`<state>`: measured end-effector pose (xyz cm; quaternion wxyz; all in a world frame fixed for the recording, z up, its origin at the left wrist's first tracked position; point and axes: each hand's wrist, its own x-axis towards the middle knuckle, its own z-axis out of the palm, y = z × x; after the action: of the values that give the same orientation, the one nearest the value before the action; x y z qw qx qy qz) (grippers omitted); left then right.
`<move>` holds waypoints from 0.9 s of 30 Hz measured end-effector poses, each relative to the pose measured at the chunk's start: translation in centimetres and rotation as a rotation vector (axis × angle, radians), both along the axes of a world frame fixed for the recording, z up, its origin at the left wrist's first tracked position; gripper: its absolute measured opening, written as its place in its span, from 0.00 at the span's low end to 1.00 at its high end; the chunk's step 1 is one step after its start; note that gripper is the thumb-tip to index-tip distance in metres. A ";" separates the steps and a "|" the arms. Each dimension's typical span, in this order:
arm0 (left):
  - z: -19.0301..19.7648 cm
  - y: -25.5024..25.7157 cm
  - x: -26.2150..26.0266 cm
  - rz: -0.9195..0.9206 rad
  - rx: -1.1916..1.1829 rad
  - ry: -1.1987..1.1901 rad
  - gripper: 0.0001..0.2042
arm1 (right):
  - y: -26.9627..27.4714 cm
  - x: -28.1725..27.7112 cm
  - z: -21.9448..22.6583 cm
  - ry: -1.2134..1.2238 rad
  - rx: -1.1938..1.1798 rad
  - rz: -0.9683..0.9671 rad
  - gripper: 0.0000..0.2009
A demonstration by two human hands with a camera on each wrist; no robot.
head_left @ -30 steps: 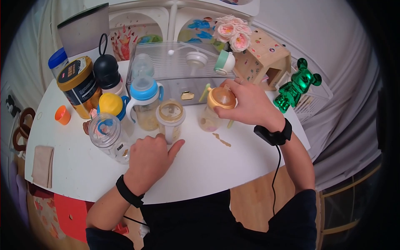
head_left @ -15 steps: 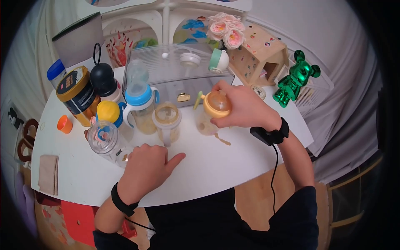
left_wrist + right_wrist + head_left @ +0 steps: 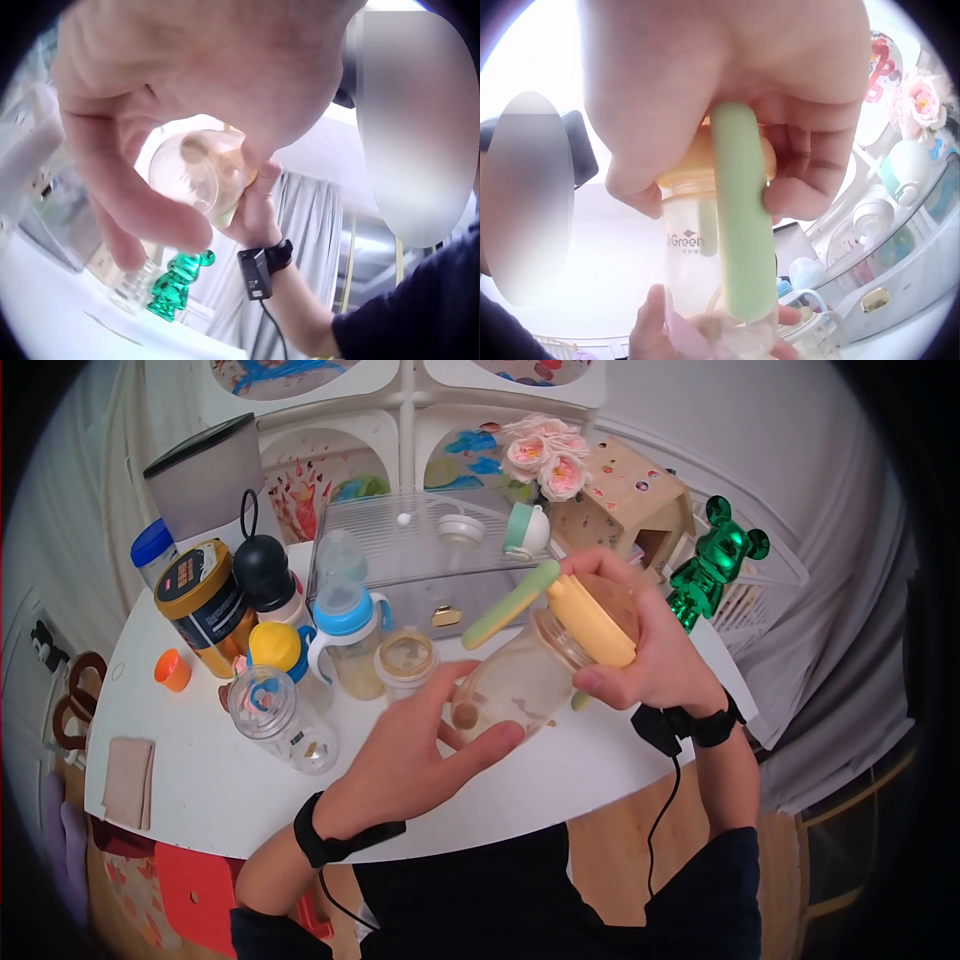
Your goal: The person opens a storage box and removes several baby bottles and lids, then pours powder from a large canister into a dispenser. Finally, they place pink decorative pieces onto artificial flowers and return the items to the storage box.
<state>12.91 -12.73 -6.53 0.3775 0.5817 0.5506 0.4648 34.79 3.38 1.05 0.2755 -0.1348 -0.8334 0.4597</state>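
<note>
My right hand [image 3: 650, 640] grips the yellow-orange collar of a clear baby bottle [image 3: 510, 680] that has green handles, and its fingers curl over the cap in the right wrist view. Tilted in the air above the table, the bottle has its base towards my left hand [image 3: 410, 755]. That hand is spread about the base, thumb in front and fingertips hidden behind in the head view. In the left wrist view, the bottle base [image 3: 180, 176] shows between thumb and fingers, with a bright gap beside it. A handled bottle with a tan rim [image 3: 407, 658] stands close behind the left hand.
Left of my hands stand a blue-collared baby bottle [image 3: 347, 645], a clear open jar [image 3: 290, 730], a yellow-topped container [image 3: 275, 647] and a gold-lidded tub [image 3: 205, 610]. A grey transparent box [image 3: 400, 585] lies behind. A green bear figure [image 3: 718, 555] stands at right.
The right hand has lifted the baby bottle off the table and tipped it, base to the left. My left hand has moved right and up to its base.
</note>
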 end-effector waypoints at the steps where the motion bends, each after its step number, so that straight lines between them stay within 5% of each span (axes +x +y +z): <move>1: -0.3 0.1 0.0 -0.058 -0.013 -0.149 0.30 | -0.4 0.1 -0.3 0.020 -0.073 0.006 0.36; 3: -1.4 0.2 -0.3 -0.173 -0.039 -0.450 0.34 | -1.0 0.1 -1.2 0.052 -0.195 0.019 0.38; 6: -2.1 0.0 -1.2 -0.130 0.125 -0.469 0.33 | -1.3 0.1 -2.8 0.083 -0.259 0.044 0.40; 7: -1.9 0.0 -0.9 -0.083 0.189 -0.600 0.25 | -1.2 0.1 -3.3 0.089 -0.250 0.056 0.40; 13: -0.4 -0.8 -1.8 -0.012 -0.006 -0.589 0.22 | -0.4 -0.3 -4.8 0.003 -0.067 0.053 0.35; 16: -0.7 -0.9 -1.3 0.095 0.090 -0.416 0.26 | 0.0 -0.8 -5.5 0.008 -0.040 0.056 0.36; 22: -2.5 0.2 -1.5 0.264 0.677 0.181 0.38 | -0.2 -1.5 -4.9 0.015 0.002 0.021 0.36; 27: -2.3 -0.3 -1.6 0.391 0.832 0.603 0.41 | -0.3 -1.3 -4.5 -0.053 -0.053 0.016 0.35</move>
<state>11.35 -12.99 -8.87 -0.1521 0.6760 0.5022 0.5174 33.52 3.05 -3.43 0.2459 -0.1473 -0.8291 0.4800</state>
